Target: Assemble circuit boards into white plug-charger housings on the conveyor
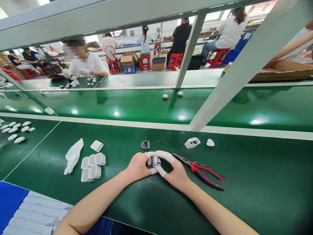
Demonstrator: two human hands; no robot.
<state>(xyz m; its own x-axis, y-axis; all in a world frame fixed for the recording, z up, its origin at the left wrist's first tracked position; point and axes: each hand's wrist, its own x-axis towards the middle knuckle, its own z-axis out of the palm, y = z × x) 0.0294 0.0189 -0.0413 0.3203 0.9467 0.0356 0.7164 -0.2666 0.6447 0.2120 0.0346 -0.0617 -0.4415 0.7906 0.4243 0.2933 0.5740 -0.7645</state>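
In the middle of the head view, my left hand (pixel 140 167) and my right hand (pixel 176 173) meet around a small circuit board with a white plastic part (pixel 158 162). White finger cots cover the gripping fingertips, which hide much of the piece. Just beyond my hands a bare circuit board (pixel 145 144) lies on the green bench. Long-nose pliers (pixel 195 167) with red and black handles rest to the right of my right hand. Past them are a white housing (pixel 192 142) with parts inside and a small white cap (pixel 210 142).
Several open white housings (pixel 91 170) stand grouped at left, beside a crumpled white bag (pixel 73 156). White rounded pieces (pixel 19 139) lie farther left. Beyond the bench edge runs a green conveyor belt (pixel 137 109), crossed by a slanting metal post (pixel 227 76). A co-worker (pixel 90 63) sits opposite.
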